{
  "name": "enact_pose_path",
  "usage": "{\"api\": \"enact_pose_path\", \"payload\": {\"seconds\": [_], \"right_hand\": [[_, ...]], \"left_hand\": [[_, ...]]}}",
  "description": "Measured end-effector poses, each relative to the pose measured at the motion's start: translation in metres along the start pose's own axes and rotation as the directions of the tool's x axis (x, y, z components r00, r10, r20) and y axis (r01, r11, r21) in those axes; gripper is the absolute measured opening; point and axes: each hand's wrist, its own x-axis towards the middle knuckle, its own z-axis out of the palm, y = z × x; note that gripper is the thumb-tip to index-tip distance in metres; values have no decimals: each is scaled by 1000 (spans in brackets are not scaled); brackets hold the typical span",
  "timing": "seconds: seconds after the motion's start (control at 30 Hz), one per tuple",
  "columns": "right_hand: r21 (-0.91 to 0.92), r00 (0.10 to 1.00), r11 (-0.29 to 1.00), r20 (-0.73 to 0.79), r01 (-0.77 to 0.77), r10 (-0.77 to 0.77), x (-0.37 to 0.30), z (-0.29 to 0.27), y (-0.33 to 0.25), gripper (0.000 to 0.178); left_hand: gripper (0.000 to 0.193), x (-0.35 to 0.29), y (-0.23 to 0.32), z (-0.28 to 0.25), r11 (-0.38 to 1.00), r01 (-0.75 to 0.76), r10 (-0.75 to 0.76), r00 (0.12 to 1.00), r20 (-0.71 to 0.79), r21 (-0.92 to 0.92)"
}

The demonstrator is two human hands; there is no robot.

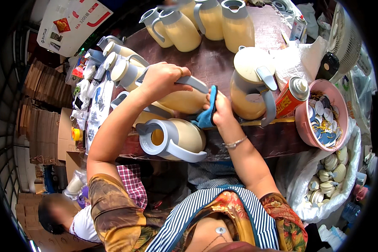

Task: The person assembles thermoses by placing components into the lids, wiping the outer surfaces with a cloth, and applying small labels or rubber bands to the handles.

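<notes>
While the left hand (166, 77) curled its fingers over the grey handle (194, 83) of a cream vacuum jug (176, 101), the right hand (221, 110) was closed on a bunched blue cloth (206, 119) near that handle's end; contact between cloth and handle likely, not certain. The gripped jug was just left of the lidded jug (243, 96), at the dark red tabletop (222, 72); couldn't tell if it was tilted or on its side, the left hand and forearm hid part of it. Open-mouthed jug (189, 134) with a grey collar: left of the lidded jug, nearer the person, mouth toward the left. More jugs (182, 31) stood beyond the lidded jug, mostly to its left. Orange-red spray can (287, 98): just right of it. Pink basin (305, 128) with discs and yellow strings: farther right. White plastic bag (342, 203) of cream lids: right of it, nearer the person.

Handling, judged by eye: bulky, stiff shell, probably light to moderate weight if empty; contents not visible. Smooth cream wall looked slippery, and a liner, if glass, would be fragile, so knocks against neighbours seemed risky. Best hold: fingers wrapped round the grey handle, other palm supporting the body.
</notes>
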Motion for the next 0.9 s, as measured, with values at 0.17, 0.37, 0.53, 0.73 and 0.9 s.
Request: {"api": "enact_pose_path", "payload": {"seconds": [0.17, 0.37, 0.53, 0.73, 0.9], "right_hand": [[-704, 835, 542, 134, 459, -534, -28, -18, 19, 17], [-861, 816, 185, 350, 474, -460, -50, -22, -11, 17], [-856, 819, 63, 465, 512, -337, -56, -39, -20, 18], [-797, 817, 258, 440, 546, -372, -56, -48, -18, 16], [-680, 793, 485, 244, 551, -559, -27, -47, 0, 12]], "left_hand": [[39, 27, 1, -9, 998, -57, 66, 873, 483, -33], [54, 208, -38, 8, 977, 215, -199, 910, -363, 3], [89, 317, -27, 57, 777, 613, -629, 766, -131, -145], [83, 219, -93, 31, 953, 202, -162, 969, 185, -225], [83, 134, -66, 12, 876, 374, -316, 922, 224, -304]]}}
